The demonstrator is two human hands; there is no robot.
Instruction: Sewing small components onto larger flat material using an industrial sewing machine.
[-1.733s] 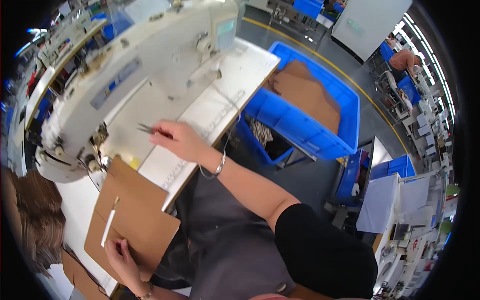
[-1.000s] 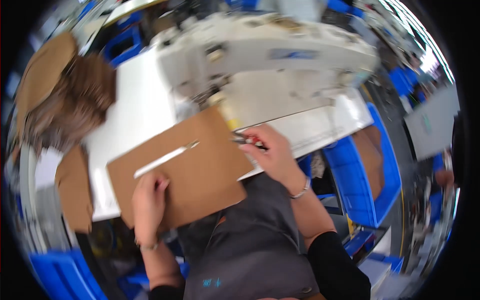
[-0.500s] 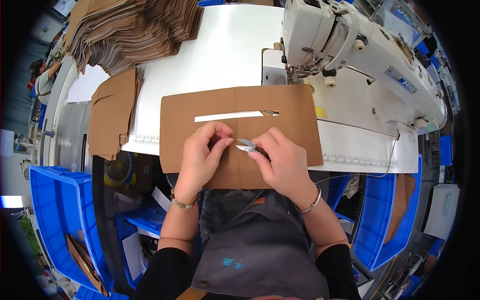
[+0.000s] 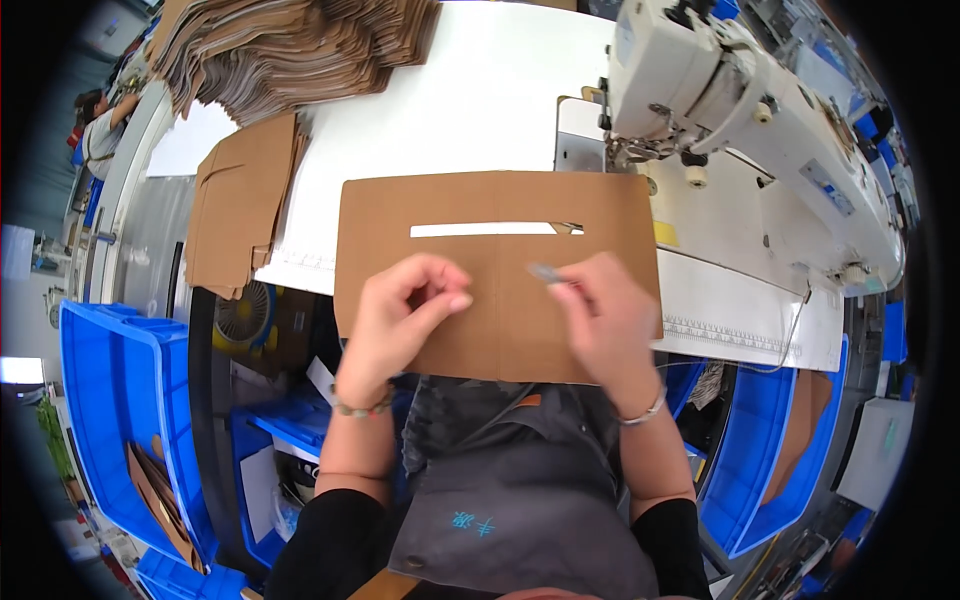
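Note:
A brown, leather-like panel point(image 4: 500, 335) lies flat at the table's front edge, part of it hanging over toward my lap. It has a long narrow slot through which white shows, and a faint crease down its middle. Over its left half is my left hand point(image 4: 400, 312), thumb and forefinger pinched close together; anything between them is too small to make out. My right hand point(image 4: 612, 318), over the right half, grips small metal thread snips point(image 4: 545, 272). Motion blurs the snips and that hand, and the fingers hide their handles.
A white sewing machine point(image 4: 740, 110) stands at the right on the white table point(image 4: 480, 90). Tall stacks of brown panels point(image 4: 290, 55) fill the back left, with a smaller pile point(image 4: 240, 205) nearer. Blue bins point(image 4: 120, 400) flank me below the table. Another person point(image 4: 100, 135) is at the far left.
My right hand with the snips has moved right and slightly up, away from my left hand. The left hand stays pinched over the panel. The whole view has shifted a little.

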